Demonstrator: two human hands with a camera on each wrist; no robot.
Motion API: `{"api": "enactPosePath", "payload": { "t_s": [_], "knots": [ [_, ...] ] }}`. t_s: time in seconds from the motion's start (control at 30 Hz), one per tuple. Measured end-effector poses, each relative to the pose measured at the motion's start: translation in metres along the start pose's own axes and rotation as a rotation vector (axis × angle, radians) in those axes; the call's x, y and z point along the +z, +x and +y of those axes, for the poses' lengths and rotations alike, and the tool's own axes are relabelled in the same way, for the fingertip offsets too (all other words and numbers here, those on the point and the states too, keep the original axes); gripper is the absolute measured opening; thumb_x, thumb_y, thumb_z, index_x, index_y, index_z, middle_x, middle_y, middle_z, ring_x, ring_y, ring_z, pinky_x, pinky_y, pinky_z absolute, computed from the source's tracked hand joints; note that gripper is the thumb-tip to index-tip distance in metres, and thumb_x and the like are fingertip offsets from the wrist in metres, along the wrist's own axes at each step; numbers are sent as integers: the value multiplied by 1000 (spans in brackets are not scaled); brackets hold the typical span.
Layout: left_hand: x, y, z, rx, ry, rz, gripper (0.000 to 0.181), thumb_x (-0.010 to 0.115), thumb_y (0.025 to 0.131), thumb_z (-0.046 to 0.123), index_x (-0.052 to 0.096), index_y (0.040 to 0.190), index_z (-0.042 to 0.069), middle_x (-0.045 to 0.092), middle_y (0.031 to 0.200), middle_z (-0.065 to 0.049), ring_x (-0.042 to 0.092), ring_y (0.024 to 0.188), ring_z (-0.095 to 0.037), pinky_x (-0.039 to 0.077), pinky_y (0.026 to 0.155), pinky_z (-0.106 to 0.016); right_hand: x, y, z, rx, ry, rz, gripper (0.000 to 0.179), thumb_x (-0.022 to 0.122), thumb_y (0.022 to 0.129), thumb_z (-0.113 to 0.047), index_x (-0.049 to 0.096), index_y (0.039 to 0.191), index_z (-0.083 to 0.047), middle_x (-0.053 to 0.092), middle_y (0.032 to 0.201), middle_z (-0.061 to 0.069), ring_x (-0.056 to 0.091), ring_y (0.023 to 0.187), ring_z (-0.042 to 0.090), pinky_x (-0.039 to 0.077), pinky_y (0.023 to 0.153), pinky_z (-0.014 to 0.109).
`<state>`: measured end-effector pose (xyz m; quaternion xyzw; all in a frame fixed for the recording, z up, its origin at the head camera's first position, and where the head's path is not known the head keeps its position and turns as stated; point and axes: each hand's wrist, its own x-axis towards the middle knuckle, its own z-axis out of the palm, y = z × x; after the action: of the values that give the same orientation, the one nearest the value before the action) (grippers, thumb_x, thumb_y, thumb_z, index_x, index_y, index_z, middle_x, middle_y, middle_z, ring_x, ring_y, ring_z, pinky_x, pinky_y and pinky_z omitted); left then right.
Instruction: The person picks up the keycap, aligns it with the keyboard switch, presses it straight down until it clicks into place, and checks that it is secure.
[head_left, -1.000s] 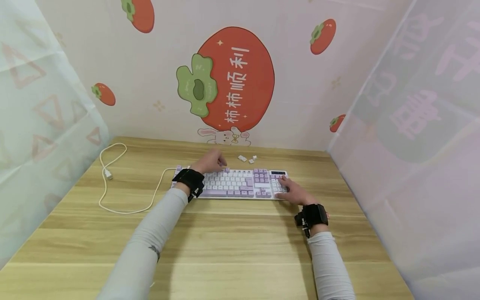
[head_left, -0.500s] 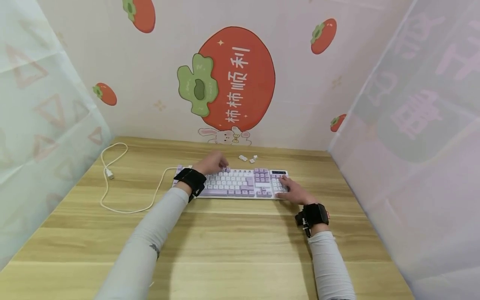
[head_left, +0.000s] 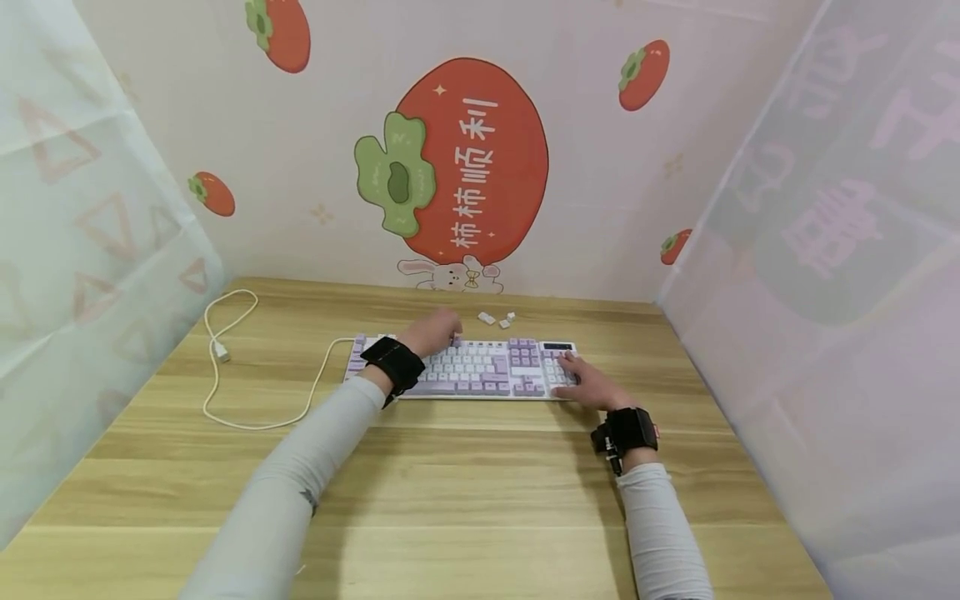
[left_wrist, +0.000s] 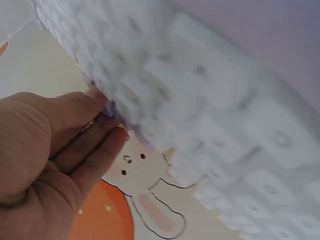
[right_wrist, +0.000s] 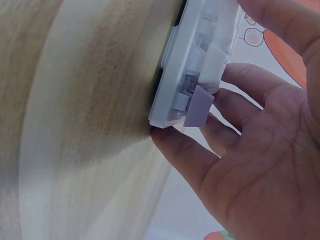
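A white and purple computer keyboard [head_left: 457, 387] lies on the wooden table, a thin display strip at its upper right. My left hand [head_left: 433, 331] is at the far row of keys, left of the middle. In the left wrist view, its thumb and fingertips pinch a purple keycap [left_wrist: 109, 108] at the keyboard's far edge. My right hand [head_left: 594, 387] holds the keyboard's right end, spread over the number pad. The right wrist view has one fingertip [right_wrist: 162, 134] at the keyboard's side edge by the table and other fingers beside a purple key [right_wrist: 200, 106].
Several small loose white keycaps [head_left: 487, 318] lie behind the keyboard, near the back wall. A white cable [head_left: 251, 427] loops over the table on the left, its USB plug [head_left: 221, 352] lying there. Printed cloth walls [head_left: 585, 208] enclose the back and both sides.
My left hand has shifted slightly to the right along the far row of keys, its wrist turning a little. The right hand keeps its place on the keyboard's right end.
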<state>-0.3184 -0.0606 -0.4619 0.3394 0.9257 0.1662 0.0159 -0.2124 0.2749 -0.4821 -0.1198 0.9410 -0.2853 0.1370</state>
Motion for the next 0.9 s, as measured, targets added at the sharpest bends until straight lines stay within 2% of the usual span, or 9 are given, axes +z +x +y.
{"api": "enactPosePath", "payload": {
  "t_s": [0.17, 0.3, 0.4, 0.47, 0.53, 0.63, 0.77, 0.83, 0.9],
  "knots": [
    [1, 2, 5, 1, 19, -12, 8, 62, 96, -4, 65, 103, -1, 62, 102, -14, 55, 90, -25, 49, 83, -38, 0, 0, 0, -9, 3, 6, 80, 66, 98, -28, 23, 159, 1, 10, 166, 28, 8, 152, 50, 15, 121, 61],
    [-3, 0, 3, -35, -88, -20, 24, 63, 91, -11, 64, 115, -6, 66, 115, -20, 64, 104, -32, 54, 94, -44, 1, 0, -1, -10, 9, 7, 79, 66, 98, -27, 23, 159, 1, 10, 166, 28, 8, 152, 50, 14, 121, 62],
    [-5, -2, 1, -68, -131, -31, 28, 64, 90, -12, 64, 118, -8, 66, 117, -21, 64, 109, -33, 53, 98, -46, 2, 0, -2, -7, 18, 5, 79, 66, 99, -26, 23, 159, 1, 10, 166, 27, 7, 152, 49, 14, 122, 61],
    [-4, -1, 0, -74, -108, -20, 24, 66, 89, -11, 65, 112, -6, 67, 108, -15, 63, 101, -27, 54, 95, -42, 1, -1, -2, -6, 20, 5, 79, 66, 99, -26, 23, 160, 0, 9, 167, 27, 6, 153, 49, 14, 122, 61],
    [-2, 2, 1, -70, -88, -10, 10, 66, 89, -11, 66, 94, -3, 59, 87, -8, 55, 83, -21, 51, 80, -33, 0, -1, -1, -1, 20, 8, 79, 66, 99, -27, 23, 160, -1, 10, 167, 26, 7, 153, 48, 15, 122, 61],
    [1, 5, 3, -54, -62, 8, 25, 61, 89, -14, 56, 71, 4, 35, 70, -1, 37, 66, -17, 34, 61, -28, -2, -2, -1, 5, 14, 11, 79, 66, 99, -27, 23, 160, -1, 10, 167, 25, 6, 153, 48, 15, 122, 61],
    [4, 6, 7, -38, -46, 31, 39, 56, 89, -17, 44, 61, 8, 20, 65, 1, 24, 58, -16, 23, 56, -28, -4, -3, -2, 11, 10, 11, 79, 66, 99, -28, 24, 160, -2, 11, 168, 24, 7, 153, 47, 16, 122, 61],
    [7, 4, 5, -18, -50, 35, 36, 55, 89, -17, 50, 61, 4, 23, 64, 0, 26, 59, -16, 27, 58, -29, -4, -3, -4, 17, 13, 4, 79, 66, 99, -29, 24, 160, -3, 11, 168, 23, 7, 154, 46, 16, 122, 61],
    [10, 0, 0, 2, -62, 28, 33, 56, 91, -16, 59, 63, 2, 34, 62, -1, 33, 61, -18, 34, 62, -30, -2, -3, -4, 24, 22, -1, 79, 67, 98, -29, 25, 161, -5, 10, 169, 21, 7, 154, 45, 17, 122, 61]
  ]
}}
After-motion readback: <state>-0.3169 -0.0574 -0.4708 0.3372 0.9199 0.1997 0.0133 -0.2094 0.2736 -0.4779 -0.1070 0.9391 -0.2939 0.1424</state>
